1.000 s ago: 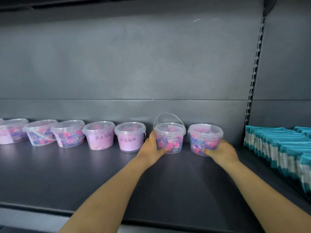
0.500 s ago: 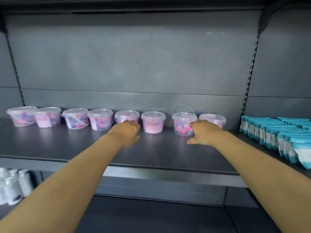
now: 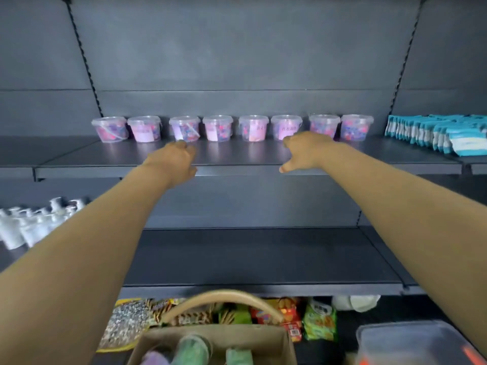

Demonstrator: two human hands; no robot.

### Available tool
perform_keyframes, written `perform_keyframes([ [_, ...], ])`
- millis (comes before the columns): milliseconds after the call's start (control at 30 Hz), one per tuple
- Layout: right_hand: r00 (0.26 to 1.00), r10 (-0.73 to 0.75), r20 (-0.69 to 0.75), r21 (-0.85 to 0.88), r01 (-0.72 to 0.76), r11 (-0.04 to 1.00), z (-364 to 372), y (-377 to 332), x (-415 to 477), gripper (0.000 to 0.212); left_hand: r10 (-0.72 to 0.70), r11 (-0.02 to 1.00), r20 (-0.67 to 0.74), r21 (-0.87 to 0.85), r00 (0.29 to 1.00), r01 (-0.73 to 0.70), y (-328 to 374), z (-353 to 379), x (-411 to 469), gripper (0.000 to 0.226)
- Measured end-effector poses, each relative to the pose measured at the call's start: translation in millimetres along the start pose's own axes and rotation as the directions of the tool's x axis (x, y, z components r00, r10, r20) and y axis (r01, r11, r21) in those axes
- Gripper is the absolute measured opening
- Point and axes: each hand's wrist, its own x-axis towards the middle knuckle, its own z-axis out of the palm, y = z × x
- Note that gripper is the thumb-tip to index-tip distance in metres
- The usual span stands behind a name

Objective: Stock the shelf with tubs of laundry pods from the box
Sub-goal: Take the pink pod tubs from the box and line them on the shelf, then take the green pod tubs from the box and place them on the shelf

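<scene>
The shelf (image 3: 250,156) is dark grey. 8 tubs of laundry pods (image 3: 217,127) stand in 1 row at the back of the shelf, close to its back wall. The tubs are clear and have lids on. Pink, purple and blue pods show inside. Some tubs have a pink label. All 8 stand upright with small gaps between them.

The left hand (image 3: 176,160) is over the front edge of the shelf, in front of the 3rd tub from the left. Its grip is loose, with the fingers curled down, and it holds nothing. The right hand (image 3: 305,151) is over the front part of the shelf, in front of the 6th and 7th tubs. Its grip is loose too, with the thumb pointing down, and it holds nothing. I cannot tell if the hands touch the shelf.

Blue and white packs (image 3: 434,135) stand in a row just past the right end of the shelf. A lower shelf (image 3: 263,259) sits 1 step below the shelf. White bottles (image 3: 34,225) stand below the shelf on the left. A brown box (image 3: 263,338) with a curved handle (image 3: 224,296) is far below the shelf. Blurry purple and green things are inside it. Snack bags (image 3: 319,320) and a clear bin (image 3: 408,341) are down there too.
</scene>
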Motion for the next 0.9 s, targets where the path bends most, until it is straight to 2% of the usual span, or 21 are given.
perform_keyframes([
  [167, 0.997, -0.054, 0.059, 0.07, 0.049, 0.996, 39.4, -70.1, -30.8, 0.066, -0.088, 0.982, 0.052, -0.162, 0.995, 0.096, -41.0, 37.9, -63.3, 0.042],
  [367, 0.965, -0.129, 0.227, 0.171, 0.091, 0.981, 138.4, -121.7, -45.3, 0.064, -0.067, 0.977, 0.209, -0.185, 0.976, 0.107, -52.6, 125.8, -117.8, 0.039],
  [567, 0.903, -0.176, 0.392, 0.225, 0.092, 0.97, 254.1, -144.7, -71.3, 0.06, -0.113, 0.955, 0.387, -0.211, 0.915, 0.208, -48.0, 211.9, -163.3, 0.037],
  [667, 0.869, -0.209, 0.449, 0.234, 0.112, 0.966, 305.7, -150.5, -87.5, 0.055, -0.156, 0.922, 0.463, -0.249, 0.873, 0.297, -40.1, 249.6, -190.5, 0.034],
  [767, 0.826, -0.219, 0.519, 0.237, 0.108, 0.966, 356.8, -152.6, -104.1, 0.051, -0.216, 0.826, 0.575, -0.323, 0.789, 0.461, -36.7, 289.6, -215.9, 0.03],
  [900, 0.786, -0.212, 0.58, 0.248, 0.077, 0.966, 410.4, -152.7, -118.0, 0.047, -0.267, 0.721, 0.664, -0.344, 0.699, 0.602, -26.0, 334.5, -243.5, 0.03],
])
